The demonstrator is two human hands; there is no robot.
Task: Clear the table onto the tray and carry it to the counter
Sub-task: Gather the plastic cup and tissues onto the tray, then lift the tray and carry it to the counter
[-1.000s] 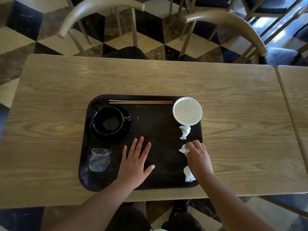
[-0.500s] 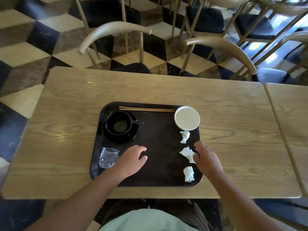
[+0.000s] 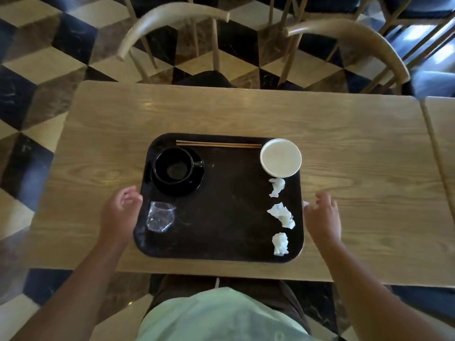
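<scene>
A black tray [image 3: 229, 212] lies on the wooden table [image 3: 357, 168]. On it stand a black cup on a saucer [image 3: 173, 169], wooden chopsticks [image 3: 219, 144] along the far edge, a white bowl [image 3: 280, 157], three crumpled white napkins [image 3: 280, 214] down the right side and a crushed clear plastic cup [image 3: 160, 217]. My left hand [image 3: 120, 214] is at the tray's left edge, fingers curled and apart. My right hand [image 3: 322, 217] is at the tray's right edge, fingers spread, fingertips just touching the rim. Neither hand holds anything.
Two wooden chairs [image 3: 172, 23] with curved backs stand at the table's far side. A second table [image 3: 443, 143] adjoins on the right. The floor has a checkered pattern.
My right hand let go of the middle napkin and moved off the tray to its right edge. My left hand slid from the tray's surface to its left edge. The view pulled back.
</scene>
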